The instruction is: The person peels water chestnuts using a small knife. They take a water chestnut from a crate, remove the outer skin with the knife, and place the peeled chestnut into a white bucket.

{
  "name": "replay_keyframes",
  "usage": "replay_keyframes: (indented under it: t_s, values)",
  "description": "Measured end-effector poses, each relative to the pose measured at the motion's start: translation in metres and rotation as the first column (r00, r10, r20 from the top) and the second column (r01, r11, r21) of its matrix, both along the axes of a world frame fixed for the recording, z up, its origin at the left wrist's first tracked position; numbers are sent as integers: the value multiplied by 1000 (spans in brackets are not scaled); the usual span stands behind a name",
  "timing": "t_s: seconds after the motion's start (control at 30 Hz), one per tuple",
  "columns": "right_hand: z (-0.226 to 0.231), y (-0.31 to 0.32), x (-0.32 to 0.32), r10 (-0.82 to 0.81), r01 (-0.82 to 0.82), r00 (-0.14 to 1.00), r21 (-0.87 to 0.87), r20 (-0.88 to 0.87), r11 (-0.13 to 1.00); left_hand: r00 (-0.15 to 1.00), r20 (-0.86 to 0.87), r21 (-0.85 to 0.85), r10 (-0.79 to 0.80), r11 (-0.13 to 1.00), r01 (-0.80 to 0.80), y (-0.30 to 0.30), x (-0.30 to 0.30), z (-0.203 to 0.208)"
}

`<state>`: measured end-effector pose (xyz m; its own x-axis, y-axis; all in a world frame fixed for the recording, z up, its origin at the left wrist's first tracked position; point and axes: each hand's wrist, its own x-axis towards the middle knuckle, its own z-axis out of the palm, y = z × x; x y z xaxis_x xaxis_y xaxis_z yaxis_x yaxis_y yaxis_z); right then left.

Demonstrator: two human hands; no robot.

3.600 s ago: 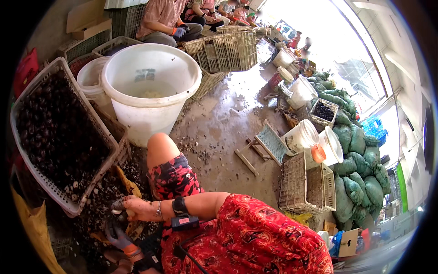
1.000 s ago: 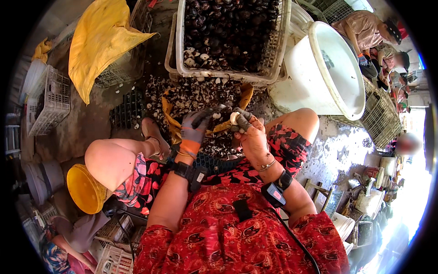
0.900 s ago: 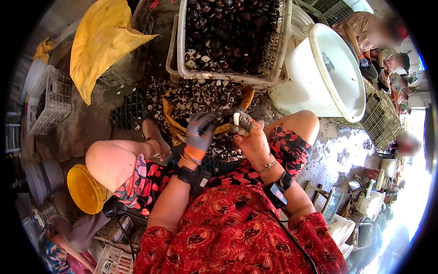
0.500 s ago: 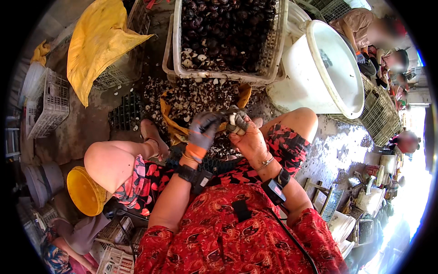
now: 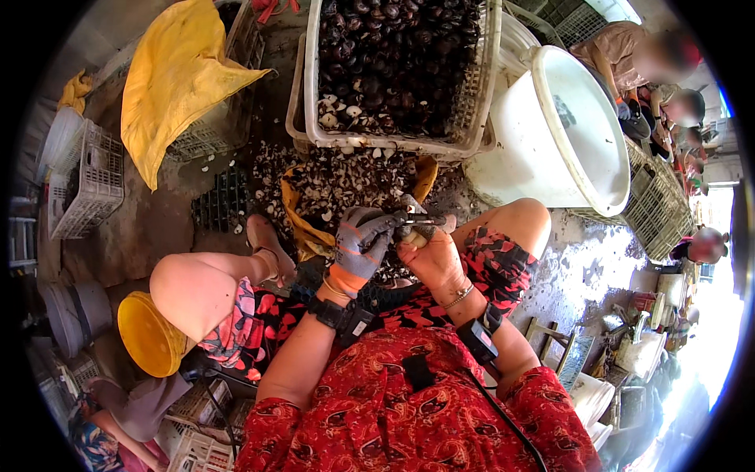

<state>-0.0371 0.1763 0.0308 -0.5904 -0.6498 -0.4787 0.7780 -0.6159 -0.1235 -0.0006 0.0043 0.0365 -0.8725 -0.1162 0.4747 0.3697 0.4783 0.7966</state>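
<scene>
Left fisheye camera of head-worn pair looks steeply down over wearer's red shirt (image 5: 393, 393), facing crate (image 5: 444, 147). Left hand (image 5: 362, 240) and right hand (image 5: 432, 256) close, on near side of crate; tub (image 5: 511, 141) farther, just right of crate; seated workers (image 5: 617, 51) farthest, well right of crate.

Clock centred on the hands (image 5: 362, 244). 12: passage above shell heap (image 5: 354, 185), then crate (image 5: 484, 86) wall blocks. 2: white tub (image 5: 511, 145) obstructs. 3: right knee (image 5: 528, 220); near 9: left knee (image 5: 193, 287). 11: narrow floor (image 5: 273, 102) lane between crate and yellow sheet (image 5: 177, 86).
</scene>
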Motion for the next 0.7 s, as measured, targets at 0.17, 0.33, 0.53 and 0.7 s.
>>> replay_keyframes:
  t_s: [0.17, 0.33, 0.53, 0.7]
  values:
    - [8, -14, 4, -117, 121, 992, 95, -48, 988, 925, 365, 556, -103, 821, -128, -7, 2, -46]
    - [2, -2, 6, -53, 124, 966, 271, -255, 955, 876, 383, 731, -293, 676, -93, -1, 5, -33]
    - [29, 7, -18, -1, 23, 992, 176, -127, 984, 740, 595, 762, -314, 514, -394, -15, 3, -49]
    - [4, 34, -59, 14, 46, 967, 229, -256, 972, 723, 622, 748, -301, 502, -435, -12, -10, -59]
